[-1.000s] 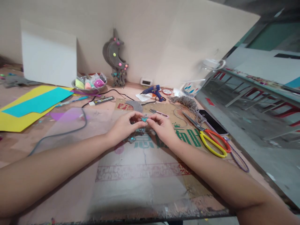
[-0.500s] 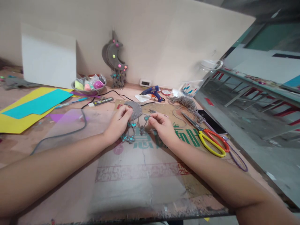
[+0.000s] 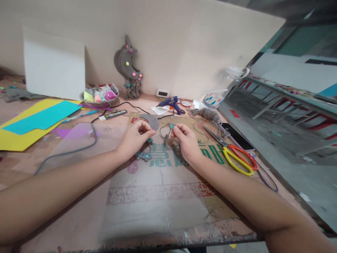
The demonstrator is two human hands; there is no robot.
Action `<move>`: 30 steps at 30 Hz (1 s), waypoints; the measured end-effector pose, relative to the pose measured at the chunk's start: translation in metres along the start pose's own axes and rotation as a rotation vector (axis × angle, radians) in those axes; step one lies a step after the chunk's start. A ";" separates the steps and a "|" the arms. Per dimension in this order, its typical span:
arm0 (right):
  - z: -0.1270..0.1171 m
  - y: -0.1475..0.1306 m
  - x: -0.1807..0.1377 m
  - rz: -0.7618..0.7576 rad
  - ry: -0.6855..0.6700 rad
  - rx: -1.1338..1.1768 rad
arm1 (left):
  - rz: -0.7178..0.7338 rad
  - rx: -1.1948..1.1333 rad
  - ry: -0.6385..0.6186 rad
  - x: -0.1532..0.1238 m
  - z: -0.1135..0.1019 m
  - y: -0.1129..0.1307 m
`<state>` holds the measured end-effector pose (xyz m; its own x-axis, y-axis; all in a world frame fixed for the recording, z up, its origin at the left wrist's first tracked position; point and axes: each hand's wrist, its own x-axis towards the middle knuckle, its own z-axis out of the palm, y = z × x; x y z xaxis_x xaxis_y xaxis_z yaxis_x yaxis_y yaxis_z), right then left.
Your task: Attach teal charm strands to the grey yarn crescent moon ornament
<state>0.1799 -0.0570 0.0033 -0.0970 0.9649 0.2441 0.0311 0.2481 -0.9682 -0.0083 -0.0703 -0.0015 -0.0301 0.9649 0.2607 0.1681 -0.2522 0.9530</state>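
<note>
My right hand point(image 3: 185, 138) pinches a grey cord point(image 3: 165, 136) with a small turquoise charm point(image 3: 172, 126) at the fingertips. My left hand point(image 3: 138, 137) has its thumb and forefinger brought together in a pinch; whether cord lies between them is too small to see. Right behind it lies a grey round felt piece point(image 3: 152, 120), partly covered by the fingers. Below the left hand rests a grey star-like charm point(image 3: 144, 156) with turquoise dots. All of this lies over a printed sheet point(image 3: 158, 191) on the table.
To the right lie scissors point(image 3: 234, 156), a phone point(image 3: 238, 136) and tangled grey yarn point(image 3: 209, 116). Behind are a blue glue gun point(image 3: 171, 102), a utility knife point(image 3: 113, 115) and a bowl point(image 3: 98, 102) of clay packets. A moon ornament point(image 3: 126, 65) leans against the wall.
My right hand has moved slightly right with the cord and turquoise charm. The left hand's thumb has shifted off the felt piece, and the turquoise charms beneath it are more covered.
</note>
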 end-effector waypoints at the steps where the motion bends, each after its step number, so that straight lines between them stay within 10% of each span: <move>1: 0.000 0.000 0.000 -0.011 0.011 -0.006 | 0.010 -0.027 -0.004 0.001 0.000 -0.002; 11: 0.000 -0.004 -0.002 -0.050 0.008 -0.029 | 0.229 0.199 -0.166 -0.025 -0.002 0.027; 17: -0.004 0.001 0.006 -0.008 -0.015 -0.028 | 0.293 0.134 -0.960 -0.057 -0.007 0.098; 24: 0.001 -0.009 -0.003 -0.058 -0.037 -0.035 | 0.103 0.246 -0.299 -0.023 -0.007 0.053; 30: 0.005 -0.013 -0.013 -0.107 -0.137 -0.114 | 0.250 0.324 -0.249 -0.017 -0.003 0.017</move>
<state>0.1754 -0.0735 0.0119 -0.2398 0.9137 0.3281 0.1252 0.3642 -0.9229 -0.0077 -0.0917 0.0108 0.2804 0.8757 0.3930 0.4398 -0.4811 0.7584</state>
